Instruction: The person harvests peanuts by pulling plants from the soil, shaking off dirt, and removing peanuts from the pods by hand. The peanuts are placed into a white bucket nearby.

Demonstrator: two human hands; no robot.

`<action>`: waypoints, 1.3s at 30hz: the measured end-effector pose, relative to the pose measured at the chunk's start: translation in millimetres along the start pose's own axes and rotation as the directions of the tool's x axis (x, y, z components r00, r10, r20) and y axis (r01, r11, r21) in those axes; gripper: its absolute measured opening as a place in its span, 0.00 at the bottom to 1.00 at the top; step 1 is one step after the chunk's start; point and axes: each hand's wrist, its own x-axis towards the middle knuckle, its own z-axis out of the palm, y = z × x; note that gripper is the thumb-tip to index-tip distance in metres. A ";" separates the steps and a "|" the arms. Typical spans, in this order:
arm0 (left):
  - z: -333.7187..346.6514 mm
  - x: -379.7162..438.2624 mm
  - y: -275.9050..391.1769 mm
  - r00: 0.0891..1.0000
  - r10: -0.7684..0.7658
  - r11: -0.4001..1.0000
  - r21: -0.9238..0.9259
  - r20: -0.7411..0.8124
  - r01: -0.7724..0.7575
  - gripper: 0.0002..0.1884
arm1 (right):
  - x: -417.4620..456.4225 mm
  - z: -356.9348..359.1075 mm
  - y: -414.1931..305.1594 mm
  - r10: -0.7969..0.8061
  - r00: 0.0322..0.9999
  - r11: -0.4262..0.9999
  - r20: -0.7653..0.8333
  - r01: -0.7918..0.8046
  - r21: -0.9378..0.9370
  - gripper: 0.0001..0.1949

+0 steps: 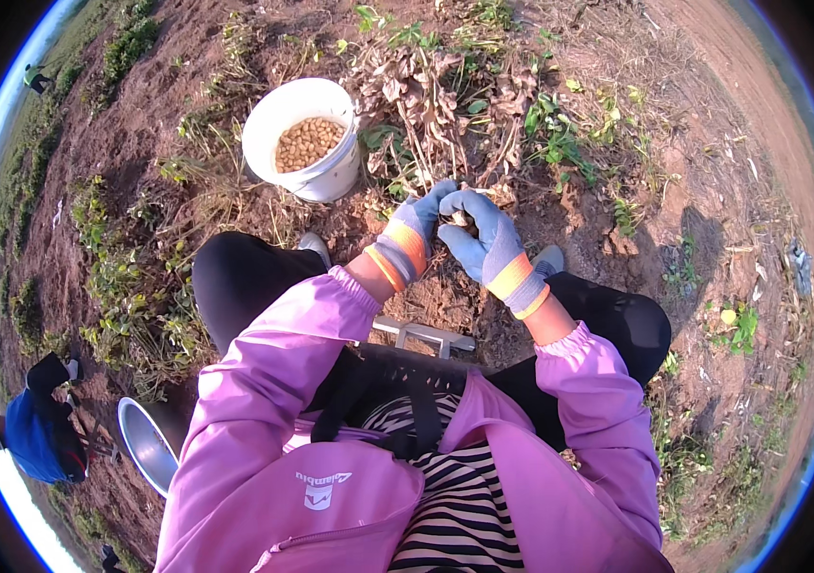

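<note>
Both hands wear blue-grey work gloves with orange cuffs and meet over the soil between my knees. My left hand (pixel 414 218) has its fingers at the base of pulled, partly dried plants (pixel 425 107); what it grips is hidden. My right hand (pixel 479 229) curls with thumb and fingers around a small pale thing, perhaps a peanut pod (pixel 458 217). Beyond my left hand, to the upper left, a white plastic bucket (pixel 332 172) stands upright, partly filled with peanut pods (pixel 307 143).
I sit low, a metal frame (pixel 425 333) between my legs. Leafy plants (pixel 142 301) lie on the soil at left. A metal basin (pixel 145 444) stands at lower left, near a person in blue (pixel 38 437). Another person (pixel 36 77) is far off at upper left.
</note>
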 end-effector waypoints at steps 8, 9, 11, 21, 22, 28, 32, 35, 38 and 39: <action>-0.9 -3.1 -35.0 0.946 -0.321 0.770 -0.591 -0.034 0.240 0.15 | -3.4 4.2 -3.9 -0.006 1.000 0.989 0.028 0.010 -0.144 0.05; -2.3 -1.6 -35.7 0.940 -0.340 0.748 -0.613 -0.025 0.255 0.15 | -3.4 3.7 -3.3 -0.014 1.000 0.988 0.010 0.015 -0.151 0.06; -4.7 0.1 -37.1 0.926 -0.378 0.701 -0.654 -0.005 0.283 0.15 | -3.3 3.8 2.1 -0.030 0.999 0.986 -0.026 0.025 -0.162 0.06; -3.2 7.6 -14.3 0.876 -0.474 0.588 -0.773 -0.091 0.238 0.12 | -1.3 0.4 -3.1 -0.140 0.987 0.986 -0.076 0.132 -0.100 0.08; -2.1 7.7 -15.5 0.876 -0.465 0.622 -0.750 -0.125 0.223 0.12 | -0.9 0.4 -2.4 -0.190 0.980 0.969 -0.059 0.177 -0.173 0.09; -1.1 10.8 -22.4 0.835 -0.531 0.616 -0.742 -0.143 0.265 0.10 | -6.1 -0.7 -17.1 -0.195 0.980 0.837 0.045 0.190 -0.513 0.10; -0.1 8.2 -18.5 0.876 -0.480 0.547 -0.797 -0.048 0.256 0.10 | -8.3 -0.6 -18.1 -0.210 0.974 0.761 0.079 0.214 -0.613 0.12; -1.5 7.1 -22.4 0.892 -0.450 0.598 -0.758 -0.049 0.260 0.10 | -7.6 -0.1 -20.6 -0.207 0.974 0.706 0.094 0.215 -0.675 0.14; 4.1 7.8 -17.8 0.853 -0.513 0.596 -0.754 -0.094 0.275 0.09 | -4.4 -0.8 -20.6 -0.133 0.988 0.588 0.078 0.142 -0.796 0.13; 4.5 7.8 -18.5 0.870 -0.482 0.660 -0.696 -0.101 0.284 0.09 | -4.6 -0.9 -20.3 -0.133 0.989 0.576 0.065 0.131 -0.807 0.12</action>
